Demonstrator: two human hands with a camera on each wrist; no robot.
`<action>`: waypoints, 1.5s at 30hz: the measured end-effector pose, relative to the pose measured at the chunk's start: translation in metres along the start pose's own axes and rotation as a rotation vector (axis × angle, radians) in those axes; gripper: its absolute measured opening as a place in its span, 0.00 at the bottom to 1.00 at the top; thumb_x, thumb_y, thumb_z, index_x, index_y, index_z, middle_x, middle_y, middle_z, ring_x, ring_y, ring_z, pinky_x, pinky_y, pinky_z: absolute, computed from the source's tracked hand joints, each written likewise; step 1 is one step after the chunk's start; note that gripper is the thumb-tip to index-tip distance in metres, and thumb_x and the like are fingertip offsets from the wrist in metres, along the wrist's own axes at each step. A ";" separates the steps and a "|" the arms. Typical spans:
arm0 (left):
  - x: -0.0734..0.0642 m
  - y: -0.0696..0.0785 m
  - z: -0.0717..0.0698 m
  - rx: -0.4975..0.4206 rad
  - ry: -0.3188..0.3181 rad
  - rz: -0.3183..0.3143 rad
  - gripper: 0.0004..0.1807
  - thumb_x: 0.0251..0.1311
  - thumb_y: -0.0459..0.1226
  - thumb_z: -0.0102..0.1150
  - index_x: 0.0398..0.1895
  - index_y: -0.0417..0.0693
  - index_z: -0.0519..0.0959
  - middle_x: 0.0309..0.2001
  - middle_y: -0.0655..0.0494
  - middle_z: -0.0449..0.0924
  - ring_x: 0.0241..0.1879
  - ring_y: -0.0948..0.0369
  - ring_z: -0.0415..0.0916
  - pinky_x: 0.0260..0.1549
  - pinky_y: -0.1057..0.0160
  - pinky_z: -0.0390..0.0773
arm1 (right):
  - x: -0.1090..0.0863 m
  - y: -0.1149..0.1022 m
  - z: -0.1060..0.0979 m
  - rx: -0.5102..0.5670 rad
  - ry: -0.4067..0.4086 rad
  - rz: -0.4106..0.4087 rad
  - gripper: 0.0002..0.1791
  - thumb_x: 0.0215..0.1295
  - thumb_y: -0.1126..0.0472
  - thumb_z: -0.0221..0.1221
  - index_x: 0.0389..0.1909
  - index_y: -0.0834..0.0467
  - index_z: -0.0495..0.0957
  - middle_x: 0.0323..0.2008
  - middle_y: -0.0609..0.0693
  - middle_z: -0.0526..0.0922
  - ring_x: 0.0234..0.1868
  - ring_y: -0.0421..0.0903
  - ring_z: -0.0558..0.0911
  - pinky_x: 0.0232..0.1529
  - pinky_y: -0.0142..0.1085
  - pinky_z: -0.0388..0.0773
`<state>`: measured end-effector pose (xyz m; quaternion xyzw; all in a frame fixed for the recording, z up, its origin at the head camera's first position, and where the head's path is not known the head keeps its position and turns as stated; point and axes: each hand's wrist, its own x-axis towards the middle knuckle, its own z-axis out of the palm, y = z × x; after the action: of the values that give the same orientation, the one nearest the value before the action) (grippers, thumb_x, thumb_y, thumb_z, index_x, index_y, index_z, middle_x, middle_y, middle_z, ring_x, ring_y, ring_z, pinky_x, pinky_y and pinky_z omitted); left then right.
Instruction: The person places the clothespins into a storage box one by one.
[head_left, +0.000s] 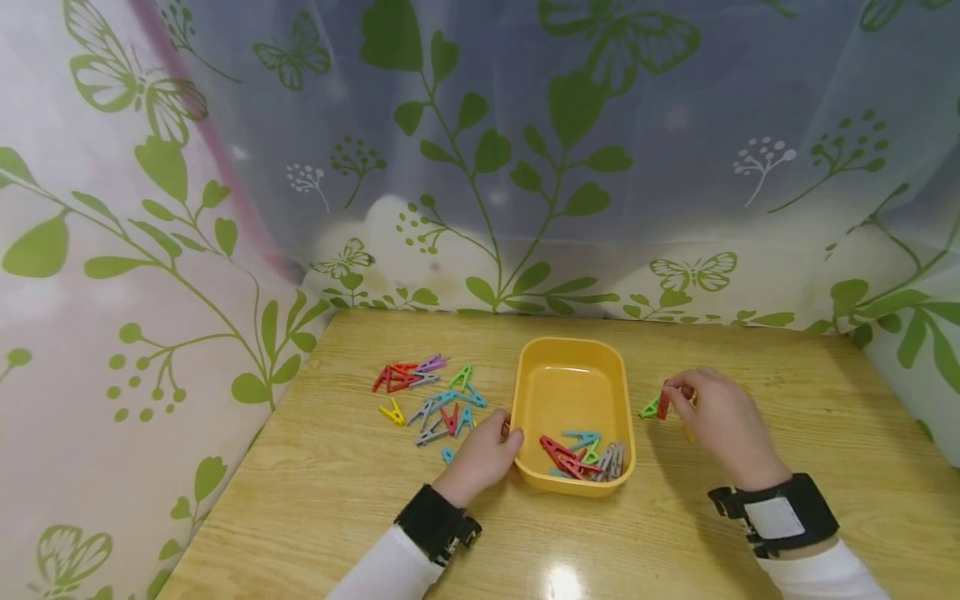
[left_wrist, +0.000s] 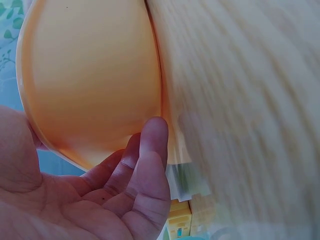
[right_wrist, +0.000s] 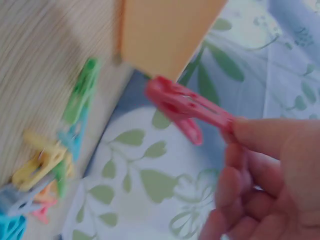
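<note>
White sleeves (head_left: 386, 568) and black wrist straps (head_left: 433, 518) are seen nearest in the head view; the left rim of a yellow tray (head_left: 566, 400) is gripped by the left hand (head_left: 483, 457), a red clothespin (head_left: 663, 403) is pinched by the right hand (head_left: 726, 421) between tray and the table's (head_left: 300, 508) right edge, and loose clothespins (head_left: 426, 408) are scattered towards the table's left edge. In the left wrist view, the tray's outer wall is touched by fingertips (left_wrist: 154, 132). In the right wrist view, the red clothespin is grasped between thumb and fingers, apart from a mixed cluster (right_wrist: 42, 167) on the table
</note>
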<state>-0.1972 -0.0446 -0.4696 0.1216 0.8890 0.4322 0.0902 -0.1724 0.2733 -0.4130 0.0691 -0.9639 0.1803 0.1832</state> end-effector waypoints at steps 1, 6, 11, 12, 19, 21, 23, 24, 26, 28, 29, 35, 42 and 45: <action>0.000 0.000 0.000 0.001 -0.001 -0.001 0.13 0.76 0.41 0.48 0.52 0.41 0.75 0.36 0.53 0.75 0.35 0.59 0.73 0.35 0.60 0.73 | 0.000 -0.005 0.000 0.008 0.040 -0.030 0.08 0.66 0.63 0.68 0.39 0.65 0.85 0.32 0.56 0.82 0.26 0.45 0.75 0.25 0.36 0.69; 0.000 0.001 0.000 -0.001 -0.007 -0.010 0.14 0.76 0.41 0.49 0.54 0.41 0.75 0.38 0.52 0.75 0.36 0.59 0.73 0.36 0.59 0.74 | -0.003 -0.026 0.004 0.025 0.119 -0.169 0.05 0.61 0.64 0.71 0.36 0.59 0.86 0.32 0.50 0.83 0.31 0.45 0.77 0.31 0.39 0.75; 0.000 0.001 0.000 -0.004 -0.012 -0.012 0.15 0.76 0.41 0.49 0.55 0.41 0.75 0.39 0.52 0.76 0.37 0.59 0.73 0.37 0.59 0.74 | -0.009 -0.043 0.010 0.035 0.091 -0.303 0.04 0.61 0.63 0.72 0.35 0.54 0.86 0.31 0.44 0.82 0.31 0.41 0.76 0.32 0.37 0.74; 0.000 0.001 0.000 -0.003 -0.012 -0.011 0.15 0.76 0.41 0.49 0.55 0.40 0.75 0.39 0.52 0.76 0.37 0.59 0.74 0.37 0.59 0.75 | -0.009 -0.045 0.012 0.034 0.083 -0.330 0.04 0.61 0.62 0.72 0.34 0.54 0.86 0.31 0.43 0.81 0.31 0.40 0.76 0.32 0.37 0.74; 0.000 0.001 0.001 0.005 -0.014 -0.006 0.15 0.76 0.41 0.48 0.55 0.40 0.75 0.36 0.53 0.75 0.34 0.59 0.73 0.33 0.61 0.73 | -0.013 -0.049 0.026 -0.008 0.005 -0.382 0.05 0.59 0.60 0.74 0.33 0.52 0.86 0.30 0.41 0.79 0.31 0.38 0.74 0.35 0.38 0.73; 0.000 0.001 0.001 0.008 -0.014 -0.005 0.15 0.76 0.41 0.48 0.55 0.40 0.75 0.34 0.53 0.74 0.32 0.60 0.72 0.31 0.62 0.72 | -0.013 -0.048 0.028 -0.009 -0.018 -0.371 0.05 0.60 0.60 0.74 0.33 0.52 0.86 0.31 0.41 0.79 0.31 0.38 0.75 0.35 0.38 0.73; 0.000 0.000 0.001 0.007 -0.016 -0.004 0.15 0.76 0.41 0.47 0.55 0.40 0.74 0.33 0.53 0.73 0.30 0.60 0.71 0.29 0.63 0.70 | -0.014 -0.048 0.030 -0.007 -0.033 -0.374 0.05 0.60 0.59 0.74 0.34 0.52 0.86 0.31 0.41 0.80 0.32 0.39 0.76 0.36 0.38 0.75; 0.000 0.000 0.001 0.006 -0.017 -0.004 0.15 0.76 0.41 0.47 0.55 0.39 0.74 0.33 0.53 0.73 0.29 0.60 0.71 0.28 0.63 0.70 | -0.014 -0.048 0.031 -0.003 -0.041 -0.379 0.05 0.60 0.59 0.74 0.34 0.51 0.86 0.32 0.41 0.80 0.33 0.38 0.77 0.36 0.38 0.76; 0.000 0.000 0.002 0.002 -0.020 -0.006 0.15 0.76 0.41 0.47 0.56 0.39 0.74 0.32 0.53 0.72 0.29 0.60 0.70 0.28 0.63 0.70 | -0.014 -0.048 0.031 0.004 -0.053 -0.403 0.06 0.60 0.59 0.74 0.34 0.51 0.86 0.32 0.41 0.80 0.32 0.38 0.77 0.35 0.37 0.76; 0.000 0.000 0.001 -0.003 -0.023 -0.007 0.16 0.76 0.41 0.47 0.57 0.39 0.74 0.33 0.53 0.73 0.30 0.60 0.71 0.28 0.63 0.70 | -0.015 -0.048 0.032 0.008 -0.066 -0.426 0.06 0.59 0.58 0.74 0.33 0.50 0.85 0.32 0.40 0.80 0.32 0.37 0.77 0.35 0.36 0.76; 0.000 0.000 0.001 -0.005 -0.025 -0.009 0.16 0.77 0.41 0.47 0.57 0.39 0.74 0.33 0.53 0.73 0.30 0.60 0.71 0.29 0.63 0.70 | -0.015 -0.049 0.032 0.013 -0.078 -0.433 0.06 0.59 0.58 0.75 0.33 0.49 0.85 0.31 0.39 0.80 0.32 0.36 0.77 0.34 0.35 0.75; -0.003 0.000 0.000 -0.029 -0.035 -0.016 0.17 0.76 0.41 0.48 0.58 0.39 0.73 0.34 0.52 0.73 0.30 0.59 0.71 0.29 0.62 0.71 | -0.018 -0.051 0.033 0.047 -0.164 -0.457 0.06 0.59 0.57 0.74 0.32 0.47 0.85 0.31 0.36 0.79 0.31 0.32 0.75 0.33 0.31 0.75; -0.002 0.000 0.000 -0.034 -0.036 -0.017 0.18 0.77 0.42 0.47 0.59 0.39 0.73 0.33 0.53 0.73 0.30 0.60 0.71 0.29 0.63 0.71 | -0.020 -0.053 0.030 0.096 -0.252 -0.469 0.05 0.59 0.61 0.74 0.32 0.48 0.87 0.30 0.35 0.77 0.29 0.30 0.72 0.31 0.30 0.73; -0.002 0.001 -0.001 -0.028 -0.037 -0.018 0.18 0.77 0.42 0.47 0.60 0.39 0.73 0.33 0.53 0.72 0.30 0.60 0.71 0.28 0.63 0.70 | -0.021 -0.055 0.029 0.092 -0.261 -0.474 0.04 0.60 0.61 0.73 0.32 0.49 0.88 0.29 0.36 0.77 0.28 0.30 0.71 0.31 0.30 0.72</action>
<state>-0.1957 -0.0455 -0.4684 0.1202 0.8821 0.4415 0.1122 -0.1519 0.2134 -0.4283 0.3235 -0.9272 0.1656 0.0911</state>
